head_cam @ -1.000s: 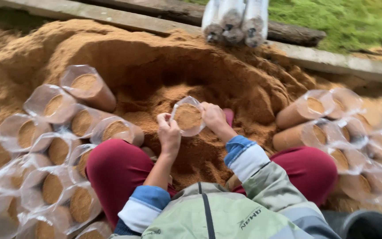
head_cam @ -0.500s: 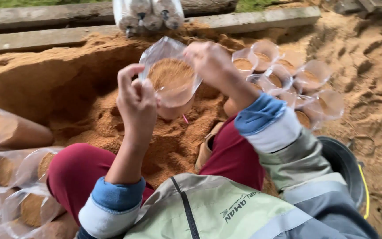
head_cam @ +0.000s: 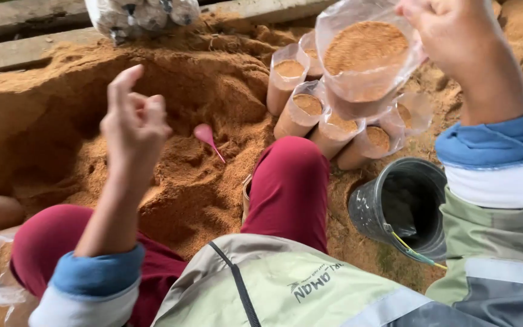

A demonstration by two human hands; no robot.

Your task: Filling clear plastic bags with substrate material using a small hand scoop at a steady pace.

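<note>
My right hand (head_cam: 449,33) grips the rim of a clear plastic bag (head_cam: 364,57) packed with brown sawdust, fingers pinched tight on the plastic, holding it up above a cluster of filled bags (head_cam: 328,115) that lean together on the ground to my right. My left hand (head_cam: 134,118) is raised in the air over the sawdust heap (head_cam: 152,91), grasping nothing, its forefinger pointing up and the other fingers loosely curled. I sit at the edge of the heap with my knees in dark red trousers (head_cam: 289,181) on either side of a scooped-out hollow. A small pink scoop (head_cam: 207,138) lies stuck in the loose sawdust between my knees. A black bucket (head_cam: 404,209) lies tilted just beside my right knee, under the lifted bag. More filled bags (head_cam: 146,13) rest at the top of the heap against a concrete kerb (head_cam: 19,24).
</note>
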